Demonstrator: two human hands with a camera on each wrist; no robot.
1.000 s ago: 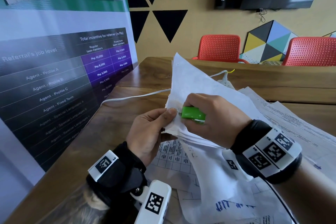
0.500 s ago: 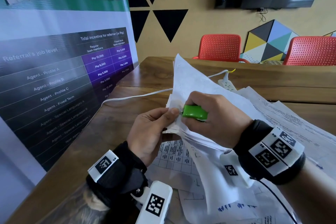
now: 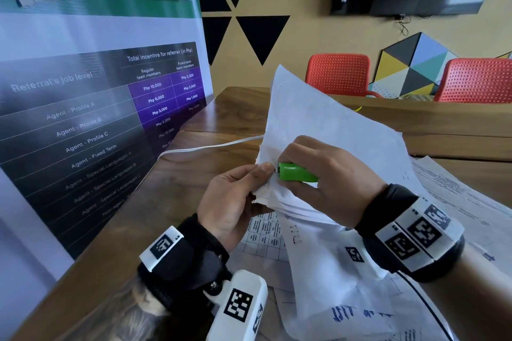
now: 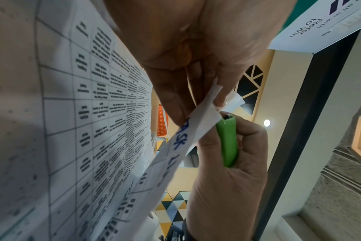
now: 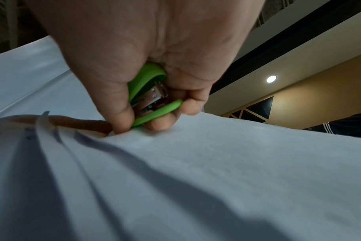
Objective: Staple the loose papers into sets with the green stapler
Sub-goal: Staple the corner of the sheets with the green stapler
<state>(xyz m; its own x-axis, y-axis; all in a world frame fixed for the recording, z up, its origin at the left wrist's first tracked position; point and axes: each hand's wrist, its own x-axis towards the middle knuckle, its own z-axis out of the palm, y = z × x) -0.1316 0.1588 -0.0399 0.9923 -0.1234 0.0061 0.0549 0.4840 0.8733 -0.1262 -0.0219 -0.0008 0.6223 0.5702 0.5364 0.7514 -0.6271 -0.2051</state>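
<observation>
One green stapler (image 3: 297, 172) in right hand (image 3: 329, 174), left hand (image 3: 232, 202) pinching papers (image 3: 327, 130)

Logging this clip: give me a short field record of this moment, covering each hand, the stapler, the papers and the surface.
left hand: pinches the corner of the paper set
right hand: grips the green stapler
green stapler: nose at the pinched corner; whether it is biting the sheets cannot be told
paper set: lifted, sheets fanned
loose papers: spread on the table beneath
table: wooden, a white cable lies across it
</observation>
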